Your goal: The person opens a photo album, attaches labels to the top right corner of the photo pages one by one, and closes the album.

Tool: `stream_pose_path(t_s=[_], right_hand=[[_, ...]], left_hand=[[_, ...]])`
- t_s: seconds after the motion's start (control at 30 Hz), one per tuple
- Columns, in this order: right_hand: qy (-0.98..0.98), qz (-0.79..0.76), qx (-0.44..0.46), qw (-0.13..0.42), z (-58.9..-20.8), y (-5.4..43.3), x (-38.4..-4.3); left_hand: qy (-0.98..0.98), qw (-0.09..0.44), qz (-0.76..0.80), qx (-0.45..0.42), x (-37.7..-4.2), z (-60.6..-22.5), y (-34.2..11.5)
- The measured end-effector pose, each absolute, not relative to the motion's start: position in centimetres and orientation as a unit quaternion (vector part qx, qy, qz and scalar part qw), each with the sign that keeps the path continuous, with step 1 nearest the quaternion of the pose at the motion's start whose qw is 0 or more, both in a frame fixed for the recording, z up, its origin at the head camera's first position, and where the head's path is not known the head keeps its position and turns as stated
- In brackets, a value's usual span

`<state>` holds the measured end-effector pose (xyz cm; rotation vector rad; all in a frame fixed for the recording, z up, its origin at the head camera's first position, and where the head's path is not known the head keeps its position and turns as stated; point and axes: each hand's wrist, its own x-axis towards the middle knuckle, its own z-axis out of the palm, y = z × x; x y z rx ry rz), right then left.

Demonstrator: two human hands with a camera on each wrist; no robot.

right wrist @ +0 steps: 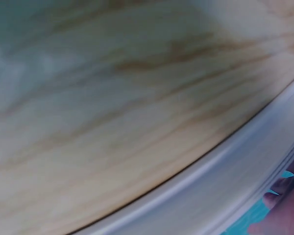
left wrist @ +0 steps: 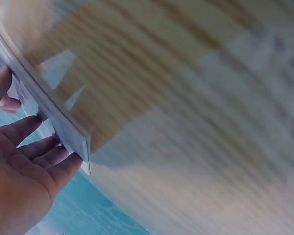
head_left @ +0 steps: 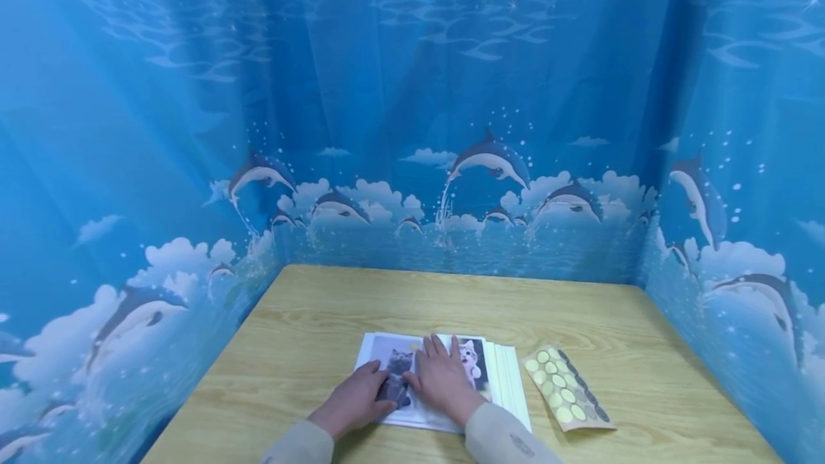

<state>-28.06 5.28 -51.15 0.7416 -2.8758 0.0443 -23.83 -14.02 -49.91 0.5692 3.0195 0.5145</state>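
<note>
A stack of white sheets (head_left: 509, 385) lies on the table, printed with a grey kitten picture (head_left: 396, 364) on the left and a white kitten picture (head_left: 473, 367) on the right. My left hand (head_left: 354, 397) rests at the stack's left side, its fingertips on the grey kitten. In the left wrist view, the fingers of that hand (left wrist: 32, 161) lie spread on the sheets near their edge. Across the middle of the top sheet my right hand (head_left: 446, 382) lies with fingers extended, covering part of the print. Only a few fingers (right wrist: 284, 188) show in the right wrist view.
Right of the stack lies a slightly curled sheet of round stickers (head_left: 567, 389), mostly pale yellow, with dark ones along one side. The wooden table (head_left: 309, 306) is enclosed on three sides by a blue curtain (head_left: 399, 92) with dolphins.
</note>
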Motion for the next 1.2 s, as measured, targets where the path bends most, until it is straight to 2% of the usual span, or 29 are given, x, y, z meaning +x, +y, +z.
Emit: stream_pose_path(t_s=[0.33,0.57,0.77,0.97,1.2], right_hand=[[-0.966,0.053,0.238,0.086,-51.0,6.7,-27.4],[-0.961,0.096,0.233,0.114,-51.3,8.3,-26.9],[-0.964,0.135,0.208,0.094,-50.7,10.0,-26.2],[-0.965,0.156,0.183,0.101,-49.7,12.2,-25.7],[-0.973,0.164,0.134,0.09,-49.3,15.0,-25.3]], left_hand=[[0.973,0.012,0.153,0.173,-24.3,-49.2,-13.9],[0.981,0.0,0.12,0.152,-25.4,-49.1,-13.4],[0.983,-0.021,0.122,0.133,-25.8,-48.6,-12.6],[0.984,-0.03,0.12,0.13,-26.0,-48.3,-11.4],[0.977,-0.047,0.139,0.155,-26.1,-48.1,-10.2]])
